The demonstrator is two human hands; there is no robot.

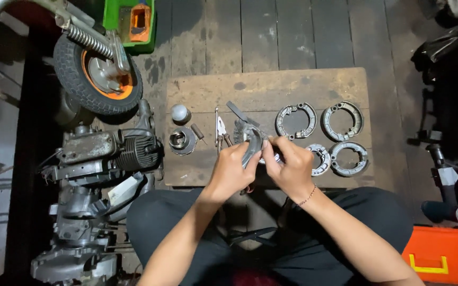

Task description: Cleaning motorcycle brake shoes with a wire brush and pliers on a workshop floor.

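Hands, left hand (232, 170) and right hand (291, 168), share a tight grip on the brake shoe (252, 142) held between them.

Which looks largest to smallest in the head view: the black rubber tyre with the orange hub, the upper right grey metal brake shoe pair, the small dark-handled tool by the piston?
1. Black rubber tyre with the orange hub, clearly largest.
2. Upper right grey metal brake shoe pair.
3. Small dark-handled tool, smallest.
All lie at floor level, so nearness hardly skews this.

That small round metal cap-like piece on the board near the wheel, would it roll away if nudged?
The round metal piece looks cylindrical and stands on its flat end, so it would probably slide rather than roll. If tipped over, it could roll along the wooden board. It appears to be solid metal, so probably heavy for its size.
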